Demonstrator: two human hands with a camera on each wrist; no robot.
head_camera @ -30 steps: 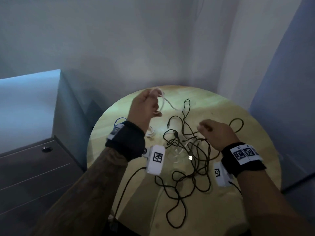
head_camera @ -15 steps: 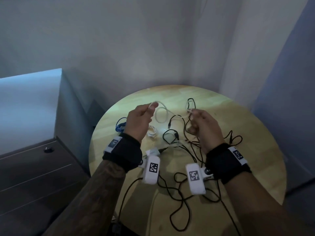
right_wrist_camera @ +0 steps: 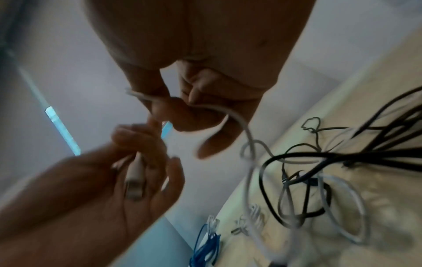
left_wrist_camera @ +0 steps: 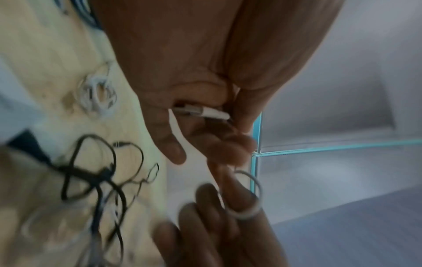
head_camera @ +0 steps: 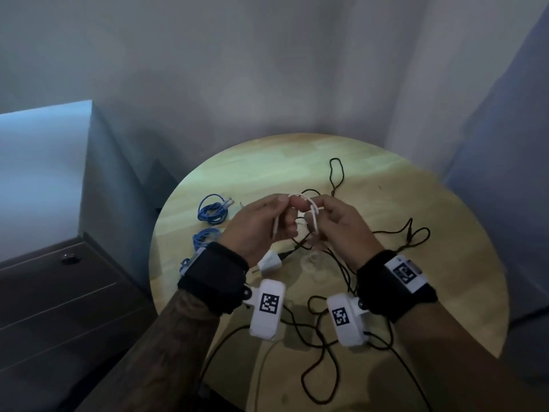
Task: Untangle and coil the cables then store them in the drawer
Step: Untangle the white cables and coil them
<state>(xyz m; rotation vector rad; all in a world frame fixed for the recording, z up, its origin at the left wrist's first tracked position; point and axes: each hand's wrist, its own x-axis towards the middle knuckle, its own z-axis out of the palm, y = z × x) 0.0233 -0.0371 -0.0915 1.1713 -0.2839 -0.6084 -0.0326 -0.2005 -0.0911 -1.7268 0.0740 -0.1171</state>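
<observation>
Grey-brown drawer cabinet (head_camera: 56, 295) with a round lock stands at far left, just beside the round pale wooden counter (head_camera: 445, 292). All other places are given from that counter.

On its left part lie coiled blue cables (head_camera: 212, 211), one bundle behind another; more blue (right_wrist_camera: 205, 242) shows at the counter's edge in the right wrist view. A small coil of white cable (left_wrist_camera: 98, 95) lies flat on the wood, apart from the dark tangle.

Above the counter's middle, left hand (head_camera: 258, 230) is raised, thumb and fingers pinching the thin white cable (head_camera: 309, 209) near its end. The cable's white plug with metal tip (left_wrist_camera: 200, 112) rests across the curled fingers (left_wrist_camera: 169, 140).

Right hand (head_camera: 341, 230) is close beside the left one, fingertips nearly touching, thumb and forefinger pinching the same white cable. A loop of it (left_wrist_camera: 248, 195) goes round the right fingers. From there the cable drops to the counter (right_wrist_camera: 248, 144) and runs into the tangle.

A white plug adapter (head_camera: 269, 261) lies on the wood under the left wrist.

Middle and right: loose thin black cables (head_camera: 416, 239) in crossing loops, tangled, reaching the near edge. Wrist views are motion-blurred.
</observation>
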